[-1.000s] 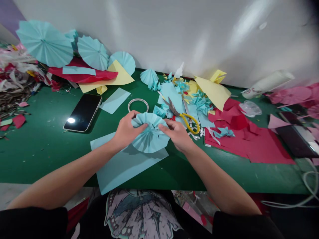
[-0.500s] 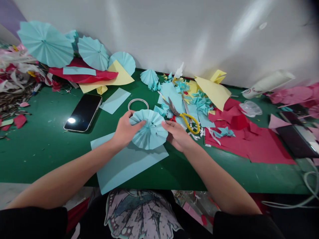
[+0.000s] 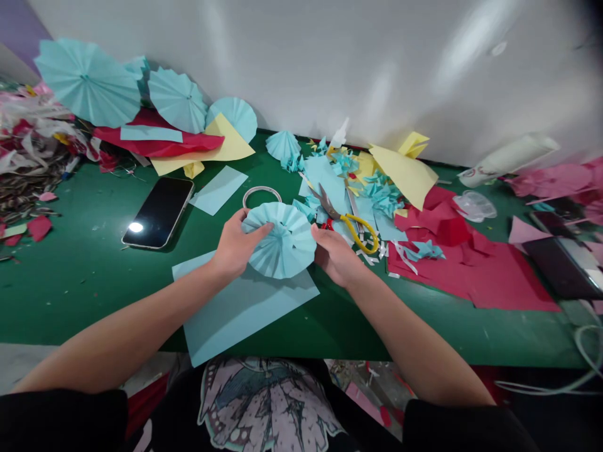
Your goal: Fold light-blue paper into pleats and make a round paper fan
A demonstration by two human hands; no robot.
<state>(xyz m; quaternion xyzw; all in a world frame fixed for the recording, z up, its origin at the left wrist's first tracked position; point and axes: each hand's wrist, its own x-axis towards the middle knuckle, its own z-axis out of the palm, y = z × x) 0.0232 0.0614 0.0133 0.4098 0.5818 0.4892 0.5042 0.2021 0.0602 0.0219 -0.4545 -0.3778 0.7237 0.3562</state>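
Between my hands is a round, pleated light-blue paper rosette point(image 3: 285, 254), held over a flat sheet of light-blue paper point(image 3: 235, 317). My left hand point(image 3: 238, 243) pinches its left side, thumb on the front face and fingers behind. At the right rim, my right hand point(image 3: 335, 256) closes on the edge, its fingers partly hidden. Small gaps show in the folds near the rosette's centre. Just behind it lies a roll of tape point(image 3: 260, 189). Scissors with yellow handles point(image 3: 360, 232) rest beyond my right hand.
A phone point(image 3: 159, 213) lies to the left. Along the wall stand larger blue rosettes point(image 3: 92, 85) beside yellow paper point(image 3: 226, 141). Red paper sheets point(image 3: 509, 279), blue paper scraps point(image 3: 381, 191) and a glue bottle point(image 3: 338, 137) are to the right. Another dark device point(image 3: 560, 267) sits far right.
The rosette has risen slightly and tilted a little in my hands. My right thumb has shifted slightly at its rim. Other things look unchanged.
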